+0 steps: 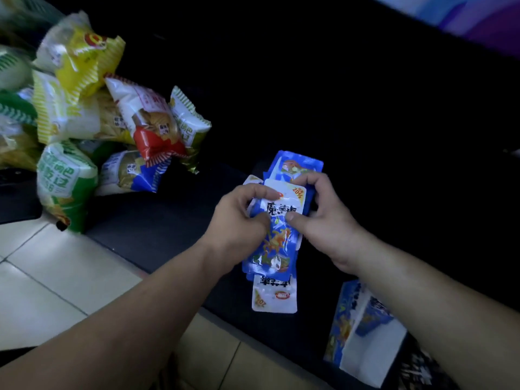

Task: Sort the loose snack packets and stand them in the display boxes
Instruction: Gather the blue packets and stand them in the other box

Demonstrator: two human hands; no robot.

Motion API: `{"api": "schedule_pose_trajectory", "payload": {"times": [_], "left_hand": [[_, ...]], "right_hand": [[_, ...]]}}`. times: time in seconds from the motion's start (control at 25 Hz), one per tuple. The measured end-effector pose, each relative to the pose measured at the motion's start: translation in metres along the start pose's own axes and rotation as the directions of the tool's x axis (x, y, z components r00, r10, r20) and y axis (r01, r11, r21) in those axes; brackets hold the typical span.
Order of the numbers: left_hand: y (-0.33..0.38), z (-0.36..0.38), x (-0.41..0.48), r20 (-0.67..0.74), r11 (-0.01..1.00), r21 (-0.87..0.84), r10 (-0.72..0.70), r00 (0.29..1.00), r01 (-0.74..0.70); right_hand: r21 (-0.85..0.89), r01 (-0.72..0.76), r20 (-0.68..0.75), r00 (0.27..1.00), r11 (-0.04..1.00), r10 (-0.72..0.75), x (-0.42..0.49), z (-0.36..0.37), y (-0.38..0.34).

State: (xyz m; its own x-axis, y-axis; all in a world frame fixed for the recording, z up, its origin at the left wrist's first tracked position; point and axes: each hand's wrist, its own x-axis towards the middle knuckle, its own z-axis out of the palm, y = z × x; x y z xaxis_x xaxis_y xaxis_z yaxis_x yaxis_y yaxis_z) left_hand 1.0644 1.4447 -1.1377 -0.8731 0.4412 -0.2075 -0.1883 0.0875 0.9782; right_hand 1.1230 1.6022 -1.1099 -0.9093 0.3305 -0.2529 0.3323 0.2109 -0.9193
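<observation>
A stack of flat blue and white snack packets (277, 243) is held over the dark surface at centre frame. My left hand (239, 220) grips the stack's left edge, thumb on the top packet. On the stack's right edge sits my right hand (323, 218), fingers curled over the upper packets. One packet (274, 295) pokes out below the stack, turned upside down. A blue and white display box (363, 333) stands at lower right, partly hidden behind my right forearm.
A pile of larger yellow, green, red and blue snack bags (92, 116) lies at the left on the dark surface (365, 122). Pale floor tiles (56, 291) show at lower left. A bright blue and purple object (464, 12) runs along the top right.
</observation>
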Motion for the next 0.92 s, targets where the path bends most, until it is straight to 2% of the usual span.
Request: {"api": "schedule_pose_trajectory", "payload": {"times": [0.08, 0.2, 0.32, 0.44, 0.6, 0.68, 0.84, 0.92], "left_hand": [[0.018, 0.014, -0.011, 0.050, 1.000, 0.004, -0.004, 0.999, 0.004], [0.041, 0.044, -0.035, 0.113, 1.000, -0.010, -0.011, 0.994, 0.012], [0.046, 0.073, -0.058, 0.177, 1.000, 0.002, -0.031, 0.984, 0.031], [0.038, 0.109, -0.073, 0.263, 0.999, 0.026, -0.047, 0.964, 0.042], [0.026, 0.151, -0.095, 0.365, 0.988, -0.038, -0.124, 0.923, 0.147], [0.018, 0.159, -0.099, 0.402, 0.988, -0.025, -0.133, 0.906, 0.156], [0.018, 0.164, -0.082, 0.430, 0.995, -0.057, -0.050, 0.902, 0.083], [0.017, 0.162, -0.076, 0.366, 0.999, -0.027, -0.009, 0.931, 0.020]], "right_hand": [[-0.097, 0.086, -0.012, 0.996, 0.992, -0.088, -0.024, -0.022, -0.015], [-0.135, 0.136, -0.112, 0.982, 0.982, -0.151, -0.063, -0.050, -0.016], [-0.141, 0.108, -0.135, 0.983, 0.984, -0.127, -0.100, -0.071, -0.001], [-0.101, -0.006, -0.133, 0.991, 0.995, -0.007, -0.130, -0.093, 0.019], [0.078, -0.055, -0.182, 0.981, 0.995, 0.068, -0.148, -0.105, 0.046], [0.153, -0.080, -0.195, 0.975, 0.985, 0.110, -0.154, -0.105, 0.054], [0.110, -0.002, -0.315, 0.948, 0.994, 0.037, -0.157, -0.114, 0.059], [0.045, 0.046, -0.364, 0.931, 0.998, -0.026, -0.154, -0.126, 0.063]]}}
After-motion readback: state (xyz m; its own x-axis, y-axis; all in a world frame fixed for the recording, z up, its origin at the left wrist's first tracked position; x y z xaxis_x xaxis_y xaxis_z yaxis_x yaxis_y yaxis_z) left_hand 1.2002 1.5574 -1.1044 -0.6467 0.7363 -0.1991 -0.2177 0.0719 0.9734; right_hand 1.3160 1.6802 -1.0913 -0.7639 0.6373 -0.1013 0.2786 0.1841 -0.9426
